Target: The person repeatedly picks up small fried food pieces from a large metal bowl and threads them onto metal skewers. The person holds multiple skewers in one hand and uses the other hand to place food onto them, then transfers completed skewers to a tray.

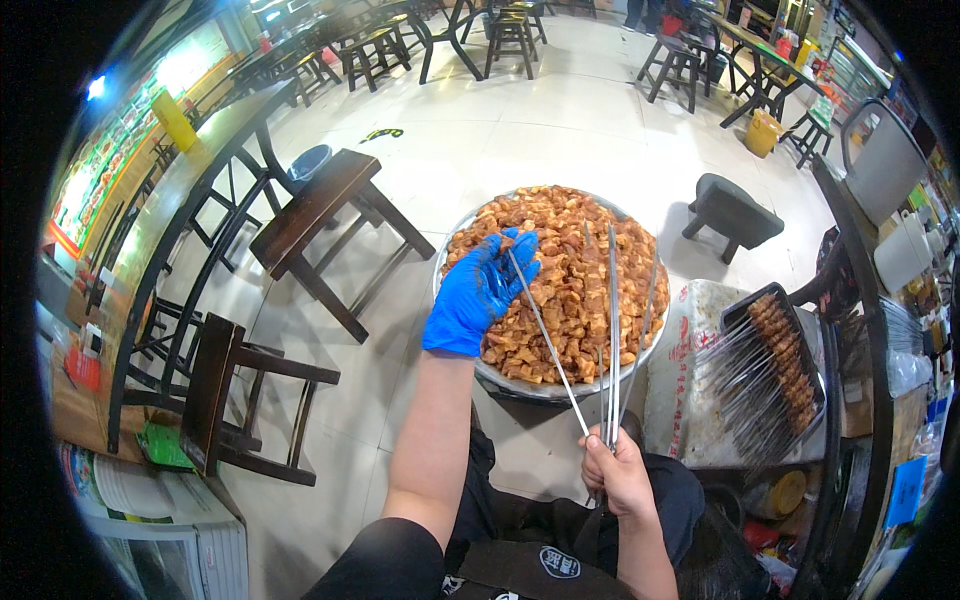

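A wide metal basin (541, 391) heaped with chunks of raw, sauce-coated meat (555, 330) stands before me. My left hand (469, 300), in a blue disposable glove, is over the left side of the heap. Its fingertips pinch a small piece of meat (510, 233) by the tip of a metal skewer (549, 341). Bare, my right hand (616, 472) grips that skewer near its lower end, together with several other metal skewers (613, 337). These others fan out over the meat, their tips towards the far side of the basin.
At right, a black tray (817, 390) of loaded meat skewers (780, 352) rests on a white foam box (679, 420). Wooden stools (319, 202) (210, 390) stand at left beside a long table (217, 142). A low dark stool (731, 210) is beyond the box.
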Tool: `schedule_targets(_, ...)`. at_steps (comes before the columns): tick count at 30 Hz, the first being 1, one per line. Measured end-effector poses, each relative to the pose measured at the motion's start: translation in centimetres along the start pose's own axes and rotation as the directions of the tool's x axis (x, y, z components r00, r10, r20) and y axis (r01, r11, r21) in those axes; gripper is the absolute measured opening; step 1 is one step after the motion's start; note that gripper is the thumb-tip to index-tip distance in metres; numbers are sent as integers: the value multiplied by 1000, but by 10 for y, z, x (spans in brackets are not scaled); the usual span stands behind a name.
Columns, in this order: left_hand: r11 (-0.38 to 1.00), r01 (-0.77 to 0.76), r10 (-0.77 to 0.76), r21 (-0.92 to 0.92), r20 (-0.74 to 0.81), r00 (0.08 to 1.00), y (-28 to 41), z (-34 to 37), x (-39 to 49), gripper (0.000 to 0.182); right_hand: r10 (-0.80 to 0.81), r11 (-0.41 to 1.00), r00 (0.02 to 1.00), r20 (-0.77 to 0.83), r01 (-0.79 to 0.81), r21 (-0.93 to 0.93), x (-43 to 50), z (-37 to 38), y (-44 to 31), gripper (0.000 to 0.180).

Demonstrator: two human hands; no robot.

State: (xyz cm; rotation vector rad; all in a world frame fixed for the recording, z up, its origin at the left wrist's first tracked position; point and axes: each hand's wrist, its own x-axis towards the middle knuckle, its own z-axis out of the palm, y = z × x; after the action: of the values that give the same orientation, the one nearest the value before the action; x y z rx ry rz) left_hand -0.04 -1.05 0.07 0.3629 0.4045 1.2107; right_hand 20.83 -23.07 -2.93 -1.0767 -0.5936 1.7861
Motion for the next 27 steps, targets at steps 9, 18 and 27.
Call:
schedule_targets(9,990,-46,58,134,-86,995,-7,8,-1,29,-8,1000,1000,-19,8,9,0,0,-1,8)
schedule_targets(18,897,-162,239,411,-142,961,-14,17,-2,25,-20,999,999,-49,18,-49,-1,-1,-3,7)
schedule_targets(27,916,-227,288,332,-149,946,-12,21,-5,22,-31,998,999,-45,29,-57,0,-1,-1,8)
